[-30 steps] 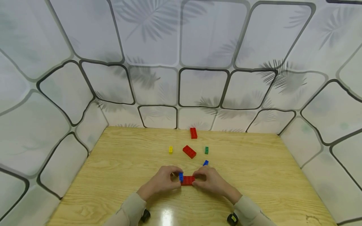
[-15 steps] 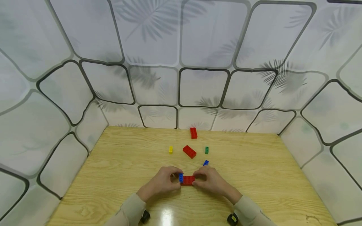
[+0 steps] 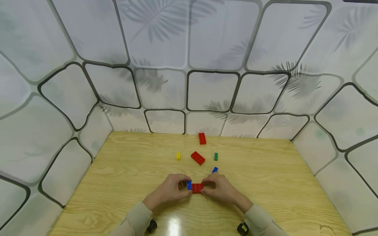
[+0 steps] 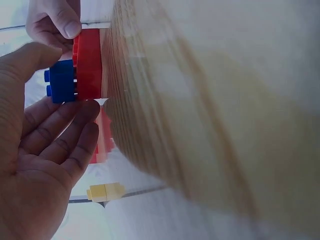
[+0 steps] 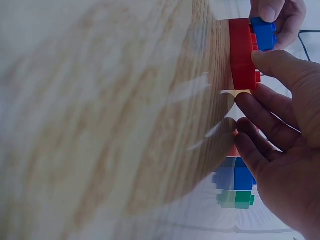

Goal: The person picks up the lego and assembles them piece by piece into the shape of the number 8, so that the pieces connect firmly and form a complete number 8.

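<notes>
In the head view a red brick [image 3: 197,188] with studs on top lies near the table's front. A small blue brick [image 3: 189,185] sits across its left end. My left hand [image 3: 169,189] pinches this blue brick between thumb and fingers. Gripping the red brick's right end is my right hand [image 3: 222,189]. Seen from the left wrist, the blue brick [image 4: 63,81] stands on the red brick's studs with a narrow gap between the two. The right wrist view shows the blue brick [image 5: 263,34] slightly tilted against the red brick [image 5: 242,55].
Beyond my hands lie another blue brick [image 3: 215,169], a green brick [image 3: 216,156], a yellow brick [image 3: 178,156] and a second red brick [image 3: 198,158]. A third red brick [image 3: 202,138] is close to the back wall. Patterned cloth walls [image 3: 212,91] enclose the wooden table [image 3: 133,157].
My left thumb has shifted slightly to the right, over the red brick's near left corner. The right hand and the loose bricks have stayed in place.
</notes>
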### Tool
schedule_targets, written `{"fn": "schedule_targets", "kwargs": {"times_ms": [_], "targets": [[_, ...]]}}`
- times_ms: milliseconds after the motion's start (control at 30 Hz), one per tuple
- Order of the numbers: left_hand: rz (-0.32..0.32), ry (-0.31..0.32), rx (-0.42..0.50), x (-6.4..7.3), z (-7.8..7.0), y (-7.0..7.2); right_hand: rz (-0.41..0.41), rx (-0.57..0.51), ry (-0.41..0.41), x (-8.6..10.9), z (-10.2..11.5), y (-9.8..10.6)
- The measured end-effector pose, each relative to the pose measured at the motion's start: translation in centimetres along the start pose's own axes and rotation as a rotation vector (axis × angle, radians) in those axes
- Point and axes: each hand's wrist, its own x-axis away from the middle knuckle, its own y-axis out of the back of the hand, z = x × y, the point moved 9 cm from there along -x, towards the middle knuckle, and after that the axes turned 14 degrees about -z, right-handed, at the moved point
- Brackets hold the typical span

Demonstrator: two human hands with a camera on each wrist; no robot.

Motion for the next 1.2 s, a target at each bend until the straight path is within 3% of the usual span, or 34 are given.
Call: {"fn": "schedule_targets", "kwargs": {"times_ms": [433, 1200], "targets": [[0.022, 0.030, 0.039, 0.13, 0.60, -0.28, -0.013, 0.006, -0.006, 0.07, -0.22, -0.01], [0.061, 0.096, -0.011, -0.18, 0.76, -0.40, -0.012, 0.012, -0.013, -0.02, -0.17, -0.09]]}}
